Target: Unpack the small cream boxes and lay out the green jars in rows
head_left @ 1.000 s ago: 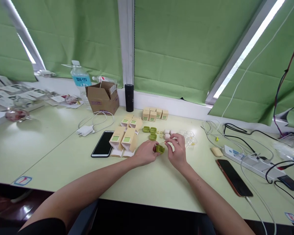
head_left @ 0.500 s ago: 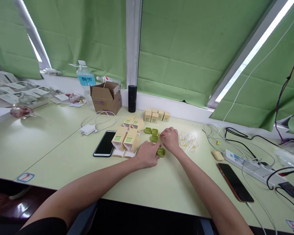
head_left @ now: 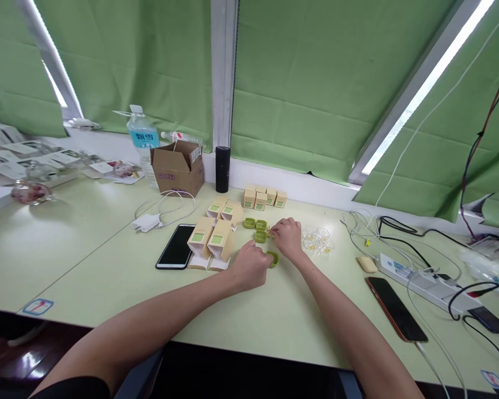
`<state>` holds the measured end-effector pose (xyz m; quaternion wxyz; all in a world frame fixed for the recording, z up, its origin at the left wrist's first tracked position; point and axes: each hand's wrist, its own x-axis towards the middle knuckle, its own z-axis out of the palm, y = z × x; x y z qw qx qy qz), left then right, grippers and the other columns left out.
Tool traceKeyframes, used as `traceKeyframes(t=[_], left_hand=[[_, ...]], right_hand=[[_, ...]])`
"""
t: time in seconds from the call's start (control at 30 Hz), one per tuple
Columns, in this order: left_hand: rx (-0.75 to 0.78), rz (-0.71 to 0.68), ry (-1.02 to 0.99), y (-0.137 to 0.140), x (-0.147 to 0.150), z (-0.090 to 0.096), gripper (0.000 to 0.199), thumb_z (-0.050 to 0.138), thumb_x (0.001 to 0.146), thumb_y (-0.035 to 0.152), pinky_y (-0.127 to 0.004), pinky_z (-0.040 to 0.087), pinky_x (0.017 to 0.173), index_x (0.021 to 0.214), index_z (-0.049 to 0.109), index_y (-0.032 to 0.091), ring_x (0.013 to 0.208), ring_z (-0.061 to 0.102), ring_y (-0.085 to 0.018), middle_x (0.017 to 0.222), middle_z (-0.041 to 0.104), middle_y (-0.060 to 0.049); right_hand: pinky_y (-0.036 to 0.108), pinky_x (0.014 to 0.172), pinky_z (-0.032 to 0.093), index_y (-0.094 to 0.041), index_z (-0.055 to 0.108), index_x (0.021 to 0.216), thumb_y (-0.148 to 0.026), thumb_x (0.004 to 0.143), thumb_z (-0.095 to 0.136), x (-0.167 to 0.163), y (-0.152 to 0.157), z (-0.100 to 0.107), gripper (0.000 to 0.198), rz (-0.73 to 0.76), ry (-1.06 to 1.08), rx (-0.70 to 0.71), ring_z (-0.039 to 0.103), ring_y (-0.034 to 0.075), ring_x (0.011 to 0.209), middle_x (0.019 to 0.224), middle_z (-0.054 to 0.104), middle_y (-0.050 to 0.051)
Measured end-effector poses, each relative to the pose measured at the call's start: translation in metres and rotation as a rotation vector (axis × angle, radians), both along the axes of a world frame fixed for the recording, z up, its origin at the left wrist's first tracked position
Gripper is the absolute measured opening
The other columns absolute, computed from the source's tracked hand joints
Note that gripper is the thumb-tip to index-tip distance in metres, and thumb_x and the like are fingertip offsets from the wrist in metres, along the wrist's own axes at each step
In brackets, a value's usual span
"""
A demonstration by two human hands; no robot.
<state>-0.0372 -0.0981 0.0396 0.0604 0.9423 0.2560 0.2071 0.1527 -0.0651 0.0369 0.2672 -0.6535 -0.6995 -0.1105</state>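
My left hand [head_left: 251, 267] is closed, its fingertips gripping the near side of a small green square cup [head_left: 273, 259], partly covered by the fingers. My right hand [head_left: 288, 238] hovers just beyond it, thumb and fingers pinched together at a tiny yellowish thing too small to name. Left of those fingertips sit three more green cups [head_left: 261, 224], grouped close together. Several clear plastic cups [head_left: 317, 239] with yellow spots stand to the right of my right hand. Opened cardboard boxes [head_left: 220, 241] with green labels are left of my left hand.
Several small closed boxes [head_left: 261, 199] stand at the back by a black cylinder [head_left: 222, 169] and an open carton [head_left: 177, 169]. One phone [head_left: 175, 247] lies left of the opened boxes. Another phone [head_left: 396, 308], a power strip [head_left: 419, 282] and tangled cables occupy the right.
My left hand's fingers have curled in, and the green cup at them now looks tilted. My right hand stays nearly in place, still pinched. The view has shifted slightly.
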Motion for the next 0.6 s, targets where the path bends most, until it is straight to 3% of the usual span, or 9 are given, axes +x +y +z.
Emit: traceKeyframes(t=[0.17,0.3,0.43,0.6], left_hand=[[0.110,0.133,0.003,0.016,-0.011,0.028,0.017,0.054,0.073,0.006,-0.041,0.034,0.079,0.068,0.064,0.019,0.065,0.057,-0.024,0.063,0.063,-0.009],[0.119,0.293,0.074,0.036,-0.020,0.045,0.019,0.054,0.069,0.004,-0.043,0.033,0.082,0.058,0.061,0.018,0.068,0.058,-0.026,0.059,0.060,-0.010],[0.094,0.350,0.119,0.050,-0.023,0.044,0.020,0.056,0.068,0.001,-0.043,0.032,0.084,0.057,0.062,0.017,0.079,0.060,-0.030,0.062,0.062,-0.012],[0.138,0.367,0.230,0.060,-0.019,0.033,0.024,0.054,0.073,0.000,-0.043,0.031,0.086,0.064,0.069,0.016,0.084,0.062,-0.030,0.069,0.068,-0.015]], right_hand=[[0.038,0.077,0.035,-0.023,0.074,0.080,-0.019,0.092,0.064,0.014,-0.037,0.005,0.015,0.007,0.097,0.169,0.054,0.024,0.088,0.086,0.070,0.005],[0.033,0.068,0.038,-0.022,0.071,0.083,-0.017,0.094,0.056,0.013,-0.072,-0.011,0.020,0.116,0.064,0.112,0.058,0.021,0.077,0.079,0.069,0.005],[0.029,0.061,0.041,-0.023,0.072,0.088,-0.015,0.096,0.052,-0.003,-0.089,-0.026,0.022,0.179,0.048,-0.004,0.061,0.016,0.067,0.085,0.071,0.003],[0.031,0.072,0.049,-0.023,0.071,0.101,-0.013,0.095,0.053,-0.020,-0.088,-0.025,0.021,0.296,-0.012,-0.017,0.066,0.019,0.083,0.096,0.073,0.006]])
